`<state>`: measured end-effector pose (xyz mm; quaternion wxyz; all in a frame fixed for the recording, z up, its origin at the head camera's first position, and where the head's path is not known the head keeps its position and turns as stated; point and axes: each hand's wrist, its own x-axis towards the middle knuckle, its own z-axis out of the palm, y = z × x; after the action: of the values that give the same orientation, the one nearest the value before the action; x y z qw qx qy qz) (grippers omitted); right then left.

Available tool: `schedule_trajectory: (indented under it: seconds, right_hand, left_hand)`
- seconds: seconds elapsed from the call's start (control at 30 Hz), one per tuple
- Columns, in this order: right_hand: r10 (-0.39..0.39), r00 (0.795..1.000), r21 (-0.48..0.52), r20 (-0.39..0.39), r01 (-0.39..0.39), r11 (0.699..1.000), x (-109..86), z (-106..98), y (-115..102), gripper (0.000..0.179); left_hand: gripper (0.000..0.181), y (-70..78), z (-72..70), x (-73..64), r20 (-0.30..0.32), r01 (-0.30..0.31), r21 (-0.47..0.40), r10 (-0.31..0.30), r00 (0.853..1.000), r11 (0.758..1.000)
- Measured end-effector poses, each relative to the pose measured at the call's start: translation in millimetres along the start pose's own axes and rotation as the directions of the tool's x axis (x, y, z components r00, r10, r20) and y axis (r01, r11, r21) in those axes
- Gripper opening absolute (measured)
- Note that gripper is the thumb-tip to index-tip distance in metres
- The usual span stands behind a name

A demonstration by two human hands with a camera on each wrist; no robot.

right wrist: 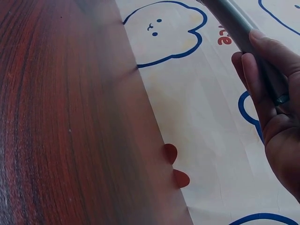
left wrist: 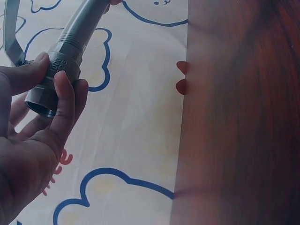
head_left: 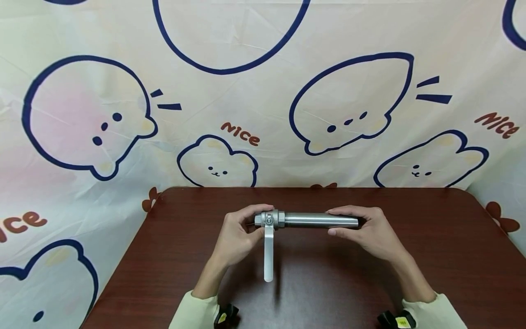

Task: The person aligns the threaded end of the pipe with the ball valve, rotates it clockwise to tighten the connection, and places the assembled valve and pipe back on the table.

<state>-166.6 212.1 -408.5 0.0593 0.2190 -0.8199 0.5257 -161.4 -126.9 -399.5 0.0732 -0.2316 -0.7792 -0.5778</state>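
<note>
A metal ball valve [head_left: 281, 219] with a long lever handle [head_left: 269, 256] is joined to a straight steel pipe [head_left: 316, 220]. Both are held level above the table, the lever pointing toward the person. My left hand [head_left: 236, 237] grips the valve body at the left end, thumb and fingers around it; the left wrist view shows the open threaded end of the valve [left wrist: 42, 103]. At the other end, my right hand [head_left: 370, 233] holds the pipe between thumb and fingers. In the right wrist view the pipe [right wrist: 234, 23] ends near the palm.
Beneath the hands lies a dark reddish-brown wooden table [head_left: 320, 283]. Behind it hangs a pale cloth [head_left: 271, 100] printed with blue-outlined cartoon bears. A black wrist device [head_left: 226, 316] sits by the left sleeve, another [head_left: 397, 320] by the right.
</note>
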Motion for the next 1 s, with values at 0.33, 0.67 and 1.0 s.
schedule_trajectory:
  seconds: [0.33,0.67,1.0]
  right_hand:
    - [0.063,0.998,0.01,0.018,-0.063,0.998,-0.6,-3.2,-0.7,0.038]
    - [0.083,0.995,0.036,0.046,-0.085,0.996,-0.4,-4.7,-1.5,0.038]
    - [0.08,0.994,0.081,0.068,-0.085,0.993,-0.1,-4.8,-1.6,0.037]
  left_hand:
    - [0.053,1.4,1.7,-0.5,-0.006,-0.079,0.01,0.079,0.997,0.997]
    - [0.057,-0.4,1.9,-0.5,-0.013,-0.091,0.008,0.091,0.996,0.996]
    - [0.053,-0.6,1.9,-0.1,-0.016,-0.087,0.003,0.087,0.996,0.996]
